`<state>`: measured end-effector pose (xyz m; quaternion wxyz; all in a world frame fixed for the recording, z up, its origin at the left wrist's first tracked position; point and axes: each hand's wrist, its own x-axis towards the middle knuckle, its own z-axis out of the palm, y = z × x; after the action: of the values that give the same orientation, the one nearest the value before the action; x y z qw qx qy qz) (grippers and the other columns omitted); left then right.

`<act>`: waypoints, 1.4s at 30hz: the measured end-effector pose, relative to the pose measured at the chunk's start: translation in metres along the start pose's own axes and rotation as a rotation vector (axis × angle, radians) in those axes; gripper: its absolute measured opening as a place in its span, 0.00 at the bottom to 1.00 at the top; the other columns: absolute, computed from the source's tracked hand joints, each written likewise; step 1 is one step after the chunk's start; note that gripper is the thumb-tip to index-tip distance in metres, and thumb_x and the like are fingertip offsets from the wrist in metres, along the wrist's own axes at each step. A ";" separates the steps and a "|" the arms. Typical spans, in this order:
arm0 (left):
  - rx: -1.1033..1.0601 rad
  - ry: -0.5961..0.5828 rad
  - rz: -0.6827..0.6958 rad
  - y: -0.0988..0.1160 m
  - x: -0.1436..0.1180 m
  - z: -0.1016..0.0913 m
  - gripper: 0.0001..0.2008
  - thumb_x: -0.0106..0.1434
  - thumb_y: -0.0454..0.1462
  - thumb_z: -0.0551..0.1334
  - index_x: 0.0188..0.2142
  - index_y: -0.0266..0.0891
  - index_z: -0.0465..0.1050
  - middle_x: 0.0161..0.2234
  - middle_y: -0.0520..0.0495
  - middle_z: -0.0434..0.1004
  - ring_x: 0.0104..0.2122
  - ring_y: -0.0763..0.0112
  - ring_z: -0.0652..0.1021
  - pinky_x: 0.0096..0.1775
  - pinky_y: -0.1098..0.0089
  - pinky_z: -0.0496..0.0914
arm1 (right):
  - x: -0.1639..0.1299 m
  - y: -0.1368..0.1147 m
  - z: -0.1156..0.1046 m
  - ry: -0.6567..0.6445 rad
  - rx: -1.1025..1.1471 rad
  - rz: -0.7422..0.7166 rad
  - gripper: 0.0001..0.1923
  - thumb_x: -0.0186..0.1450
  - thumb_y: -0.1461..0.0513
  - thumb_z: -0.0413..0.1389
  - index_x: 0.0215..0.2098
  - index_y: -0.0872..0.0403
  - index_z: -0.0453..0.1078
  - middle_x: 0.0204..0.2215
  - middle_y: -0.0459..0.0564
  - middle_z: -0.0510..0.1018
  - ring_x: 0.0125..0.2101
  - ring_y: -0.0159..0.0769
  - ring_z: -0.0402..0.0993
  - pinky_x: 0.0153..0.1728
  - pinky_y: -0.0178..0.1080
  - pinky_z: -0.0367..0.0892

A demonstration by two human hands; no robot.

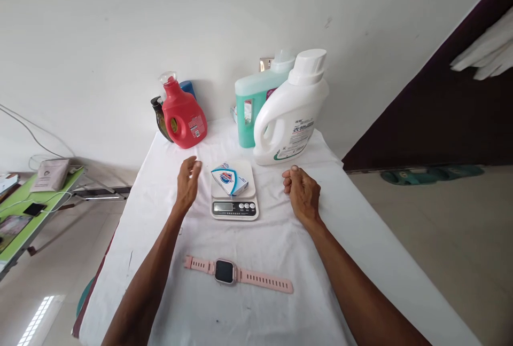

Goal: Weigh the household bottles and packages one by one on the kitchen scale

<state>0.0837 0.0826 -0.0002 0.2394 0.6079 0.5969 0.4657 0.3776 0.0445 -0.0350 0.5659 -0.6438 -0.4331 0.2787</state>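
A boxed bar of soap (230,179), white and blue, lies at an angle on the pan of a white kitchen scale (234,217). The scale's display looks blank. Just left of the scale, my left hand (187,185) is held with fingers loosely bent and thumb apart, holding nothing. To the right of the scale, my right hand (303,192) is closed in a loose fist, with nothing visible in it. Nearer to me, between my forearms, a pink-strapped smartwatch (225,272) lies stretched out face up.
Behind the scale stand a white detergent jug (294,105) and a green one (245,89). A red jug (184,113) and a dark pump bottle (161,122) are at the back left. White cloth (256,319) covers the table. A green side table (36,223) stands left.
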 end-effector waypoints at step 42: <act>0.413 -0.466 0.248 0.041 -0.014 0.025 0.49 0.49 0.50 0.77 0.66 0.40 0.63 0.57 0.34 0.73 0.56 0.40 0.73 0.58 0.40 0.69 | 0.004 0.019 -0.005 -0.076 -0.138 0.090 0.31 0.72 0.36 0.47 0.34 0.52 0.73 0.25 0.46 0.74 0.26 0.36 0.69 0.29 0.38 0.66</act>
<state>0.1275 0.0692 0.0197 0.1830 0.8016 0.5294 0.2088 0.3885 0.0455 -0.0514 0.4902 -0.6890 -0.4432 0.2975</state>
